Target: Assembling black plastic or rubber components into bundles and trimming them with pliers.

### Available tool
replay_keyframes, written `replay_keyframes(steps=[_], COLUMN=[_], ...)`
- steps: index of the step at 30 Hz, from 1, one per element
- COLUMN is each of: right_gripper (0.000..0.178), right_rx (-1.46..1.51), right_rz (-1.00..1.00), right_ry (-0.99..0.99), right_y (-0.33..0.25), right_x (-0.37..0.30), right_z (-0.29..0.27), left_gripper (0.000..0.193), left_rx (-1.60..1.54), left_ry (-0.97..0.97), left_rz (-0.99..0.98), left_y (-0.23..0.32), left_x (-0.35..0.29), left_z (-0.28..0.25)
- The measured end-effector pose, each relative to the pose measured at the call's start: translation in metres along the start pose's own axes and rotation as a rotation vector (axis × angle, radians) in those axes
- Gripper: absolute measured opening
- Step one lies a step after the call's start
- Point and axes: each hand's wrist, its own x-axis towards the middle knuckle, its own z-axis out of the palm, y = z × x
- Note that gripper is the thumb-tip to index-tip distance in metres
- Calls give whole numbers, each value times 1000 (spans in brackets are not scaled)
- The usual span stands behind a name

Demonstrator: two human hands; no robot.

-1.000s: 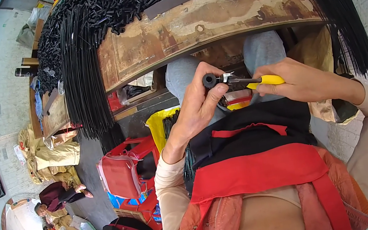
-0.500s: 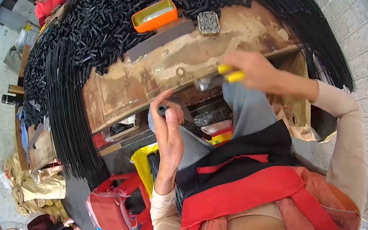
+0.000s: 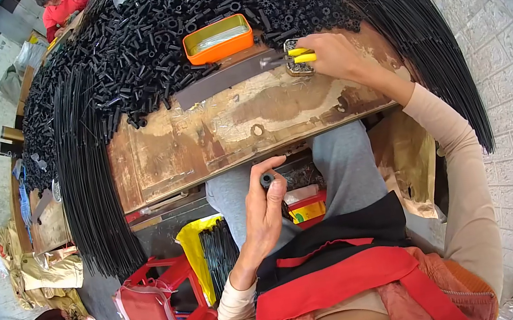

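Observation:
My left hand (image 3: 260, 213) is above my lap, in front of the table's near edge. Its fingers are closed around a black tube (image 3: 266, 179) whose round open end faces up; the lower part is hidden by the hand. My right hand (image 3: 338, 58) reaches over the table and grips yellow-handled pliers (image 3: 303, 58). The pliers' metal jaws, a little blurred, point left. Beneath the pliers and fingers is a small tin (image 3: 301, 72) with tiny metal pieces, partly covered; I cannot tell whether the jaws hold one.
Heaped black tubes (image 3: 136, 51) cover the far side of the wooden table (image 3: 229, 120). An orange tin (image 3: 221, 49) stands by a grey flat bar (image 3: 226, 80). Bundles of thin black rods (image 3: 88, 188) hang at both sides. A red stool (image 3: 153, 309) is at my left; other people sit farther off.
My right hand has carried the pliers from the table's near edge away to the small tin. My left hand, still around the black tube, has shifted slightly right and nearer to me.

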Motion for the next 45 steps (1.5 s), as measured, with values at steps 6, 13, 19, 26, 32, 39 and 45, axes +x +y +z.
replay_keyframes(steps=[6, 13, 19, 26, 32, 39, 45], right_gripper=[24, 18, 10, 4, 5, 6, 9], right_rx=[379, 1219, 1493, 1486, 1457, 1284, 1168], right_rz=[300, 441, 329, 219, 231, 177, 184], right_ry=[-107, -1, -129, 13, 56, 33, 55], right_y=[11, -86, -157, -185, -189, -185, -170], right_x=[6, -58, -123, -139, -153, -176, -185], right_z=[-8, -44, -59, -71, -71, -77, -71], left_gripper=[48, 55, 56, 55, 56, 55, 55], left_rx=[33, -2, -58, -155, -113, -136, -152], left_ry=[-18, -17, -17, -94, -80, -159, -197], left_rz=[84, 179, 173, 190, 214, 172, 144], left_y=[9, 29, 39, 46, 47, 43, 43], left_x=[-6, -21, -22, -34, -40, -38, -32], left_z=[13, 9, 20, 22, 27, 37, 45])
